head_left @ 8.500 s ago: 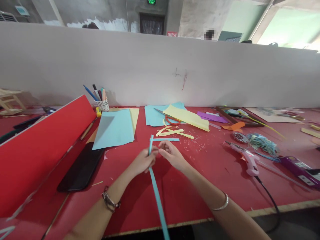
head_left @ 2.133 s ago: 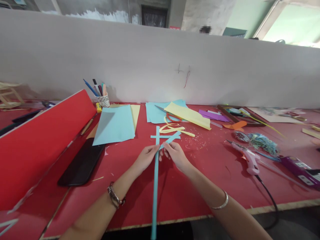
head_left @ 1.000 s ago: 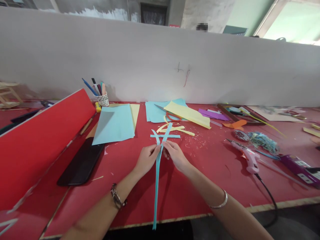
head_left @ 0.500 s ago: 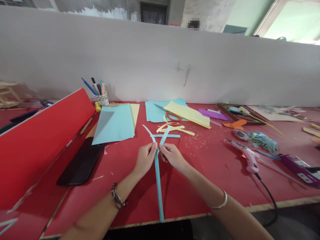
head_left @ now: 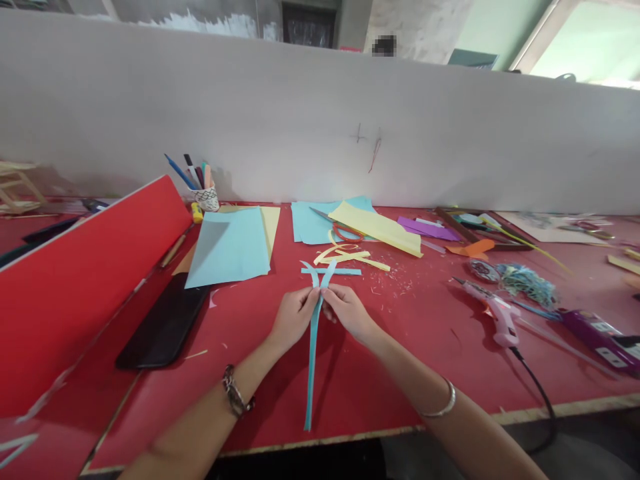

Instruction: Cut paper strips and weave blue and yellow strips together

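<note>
In the middle of the red table (head_left: 400,373), close together: the left hand (head_left: 293,319) and the right hand (head_left: 350,312). Both pinched shut, fingertips touching, with a thin blue paper strip (head_left: 313,360) held tight between them. Above the fingers, two short blue ends (head_left: 320,273) sticking up and crossing like a small X. Below the fingers, a long blue tail running down toward the table's near edge.

Looks like the step of folding or crossing the strip at the pinch. For any next bend, a steady pinch at the crossing and a soft touch, since thin paper tears and slips.

Just behind the hands, flat on the table: another short blue strip (head_left: 333,271). Then curly yellow strips (head_left: 350,257) and scissors with red handles (head_left: 343,232). To the left, a big blue sheet (head_left: 230,247), a flat black thing (head_left: 160,327) and a red board (head_left: 85,280). Far back, a cup of pens (head_left: 205,197). To the right, well apart, a pink glue gun (head_left: 493,313).

Half a second ago: blue ends spread much wider, the left one leaning out toward the big blue sheet. Now: ends pulled in close and crossed. Long tail swung a little to the left too.
</note>
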`<state>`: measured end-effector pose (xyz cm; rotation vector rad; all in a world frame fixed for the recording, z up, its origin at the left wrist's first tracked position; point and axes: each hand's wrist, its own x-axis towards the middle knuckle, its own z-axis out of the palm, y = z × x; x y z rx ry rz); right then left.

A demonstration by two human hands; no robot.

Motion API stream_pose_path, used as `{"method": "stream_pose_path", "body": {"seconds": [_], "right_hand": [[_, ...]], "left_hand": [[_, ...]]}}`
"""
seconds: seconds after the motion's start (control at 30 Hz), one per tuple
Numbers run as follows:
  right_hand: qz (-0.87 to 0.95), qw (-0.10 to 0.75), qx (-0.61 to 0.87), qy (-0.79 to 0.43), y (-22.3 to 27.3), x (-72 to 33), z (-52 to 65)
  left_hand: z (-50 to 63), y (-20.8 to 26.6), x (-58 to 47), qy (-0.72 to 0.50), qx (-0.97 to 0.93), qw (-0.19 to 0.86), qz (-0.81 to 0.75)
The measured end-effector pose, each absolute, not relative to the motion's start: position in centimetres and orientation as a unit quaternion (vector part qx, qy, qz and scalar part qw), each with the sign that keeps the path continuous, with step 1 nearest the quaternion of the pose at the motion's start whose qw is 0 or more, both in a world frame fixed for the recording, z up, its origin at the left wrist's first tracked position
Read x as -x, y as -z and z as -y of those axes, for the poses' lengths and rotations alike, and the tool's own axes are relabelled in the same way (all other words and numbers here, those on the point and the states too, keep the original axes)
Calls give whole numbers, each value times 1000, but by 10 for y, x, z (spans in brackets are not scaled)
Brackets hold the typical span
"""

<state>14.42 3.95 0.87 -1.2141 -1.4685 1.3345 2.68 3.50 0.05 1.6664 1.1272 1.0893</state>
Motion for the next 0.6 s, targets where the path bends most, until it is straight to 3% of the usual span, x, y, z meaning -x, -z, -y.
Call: {"method": "stream_pose_path", "body": {"seconds": [0.23,0.43,0.6], "right_hand": [[584,388,487,-521,-7,-145,-38],[535,455,499,-508,-10,-146,-40],[569,408,482,-528,-10,-144,-39]], "left_hand": [[-34,-1,-27,-475,-628,371,-492],[-35,0,-28,-423,-665,414,-455],[-36,2,-28,-434,-663,419,-444]]}}
